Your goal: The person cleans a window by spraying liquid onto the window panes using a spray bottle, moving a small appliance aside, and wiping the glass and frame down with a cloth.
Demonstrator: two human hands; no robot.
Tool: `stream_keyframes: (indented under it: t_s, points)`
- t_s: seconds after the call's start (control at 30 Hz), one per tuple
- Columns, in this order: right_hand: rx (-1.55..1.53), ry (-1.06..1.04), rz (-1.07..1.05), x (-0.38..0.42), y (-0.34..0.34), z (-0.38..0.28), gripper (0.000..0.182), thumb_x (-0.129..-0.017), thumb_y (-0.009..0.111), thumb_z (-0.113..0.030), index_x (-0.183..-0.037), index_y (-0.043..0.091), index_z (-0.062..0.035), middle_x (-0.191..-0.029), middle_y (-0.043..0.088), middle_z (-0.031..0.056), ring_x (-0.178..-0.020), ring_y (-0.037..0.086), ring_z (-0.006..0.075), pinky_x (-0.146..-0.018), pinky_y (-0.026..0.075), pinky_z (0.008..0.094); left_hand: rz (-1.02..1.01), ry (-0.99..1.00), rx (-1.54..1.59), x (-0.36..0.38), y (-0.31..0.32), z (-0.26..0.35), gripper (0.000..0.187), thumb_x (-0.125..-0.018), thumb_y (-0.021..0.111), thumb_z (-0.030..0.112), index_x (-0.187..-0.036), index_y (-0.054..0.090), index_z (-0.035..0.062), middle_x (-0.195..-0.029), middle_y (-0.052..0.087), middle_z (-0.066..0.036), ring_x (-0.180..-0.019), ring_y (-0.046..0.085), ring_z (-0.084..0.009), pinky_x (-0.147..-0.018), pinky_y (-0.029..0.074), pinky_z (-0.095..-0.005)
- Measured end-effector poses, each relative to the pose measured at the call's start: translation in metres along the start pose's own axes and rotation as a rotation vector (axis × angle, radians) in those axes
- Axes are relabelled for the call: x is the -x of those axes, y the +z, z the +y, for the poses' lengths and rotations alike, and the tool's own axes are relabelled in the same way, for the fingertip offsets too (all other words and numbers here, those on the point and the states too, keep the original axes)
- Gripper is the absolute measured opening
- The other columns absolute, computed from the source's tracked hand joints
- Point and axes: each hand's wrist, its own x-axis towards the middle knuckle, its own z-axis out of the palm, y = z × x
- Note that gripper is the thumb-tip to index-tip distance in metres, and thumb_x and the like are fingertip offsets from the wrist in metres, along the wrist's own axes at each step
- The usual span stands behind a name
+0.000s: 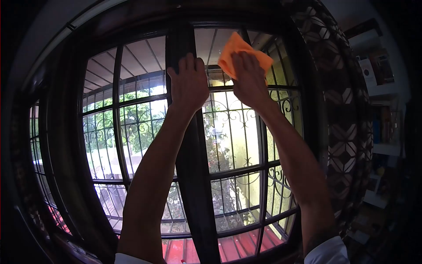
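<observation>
Both my arms reach up to a dark-framed window (187, 145) with several small panes. My left hand (189, 83) lies flat on the wide middle post, fingers pointing up and spread a little, with nothing in it. To its right, my right hand (248, 81) presses an orange cloth (235, 46) against an upper pane of the right-hand sash. The cloth sticks out above and to the right of the fingers, its corners loose. What lies under the palm is hidden.
A patterned curtain (343, 132) hangs along the right side of the window. Shelves (384, 90) with books and small items stand farther right. Outside the glass are a metal grille (237, 112), green plants (138, 112) and a red roof (233, 246).
</observation>
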Motion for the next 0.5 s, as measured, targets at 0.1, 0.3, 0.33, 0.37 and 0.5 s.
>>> stream_keyframes:
  t_s: [0.1,0.3,0.33,0.37,0.5]
  points:
    - [0.091,0.055,-0.088,-0.040,0.038,-0.003,0.062,-0.083,0.069,-0.015,-0.139,0.045,-0.0062,-0.143,0.039,0.0202,-0.136,0.035,0.0398,-0.097,0.039,0.0624,-0.063,-0.052,0.006,-0.010,0.016,-0.008,0.042,-0.086,0.063,0.017,-0.123,0.051,0.0009,-0.133,0.046,-0.017,-0.118,0.048,-0.0316,-0.089,0.037,-0.0585]
    - [0.187,-0.023,-0.170,-0.054,0.058,0.001,0.061,-0.085,0.069,-0.023,-0.141,0.047,-0.0148,-0.148,0.039,0.0130,-0.130,0.041,0.0395,-0.092,0.043,0.0637,-0.039,-0.075,-0.001,-0.012,0.028,-0.010,0.047,-0.079,0.065,0.010,-0.123,0.050,0.0008,-0.127,0.047,-0.017,-0.115,0.048,-0.0309,-0.086,0.037,-0.0554]
    - [0.096,-0.082,-0.270,-0.047,0.051,0.002,0.062,-0.083,0.070,-0.021,-0.141,0.048,-0.0148,-0.149,0.040,0.0110,-0.128,0.043,0.0390,-0.094,0.045,0.0610,-0.007,-0.080,0.018,-0.011,0.029,-0.010,0.048,-0.078,0.065,0.009,-0.123,0.050,0.0007,-0.127,0.047,-0.017,-0.115,0.048,-0.0310,-0.086,0.037,-0.0546]
    - [0.020,-0.206,-0.159,-0.031,0.059,0.006,0.054,-0.082,0.068,-0.017,-0.134,0.057,-0.0120,-0.137,0.050,0.0072,-0.125,0.047,0.0315,-0.092,0.045,0.0548,0.023,-0.088,0.038,-0.009,0.030,-0.010,0.049,-0.078,0.065,0.009,-0.123,0.050,0.0005,-0.128,0.047,-0.017,-0.115,0.048,-0.0310,-0.086,0.036,-0.0538]
    - [-0.113,-0.326,-0.033,-0.002,0.061,0.024,0.056,-0.075,0.070,0.000,-0.130,0.060,-0.0070,-0.138,0.051,0.0084,-0.122,0.049,0.0308,-0.092,0.046,0.0494,0.102,-0.090,0.054,-0.006,0.035,-0.011,0.053,-0.076,0.065,0.007,-0.125,0.047,-0.0005,-0.130,0.047,-0.017,-0.115,0.048,-0.0314,-0.087,0.035,-0.0521]
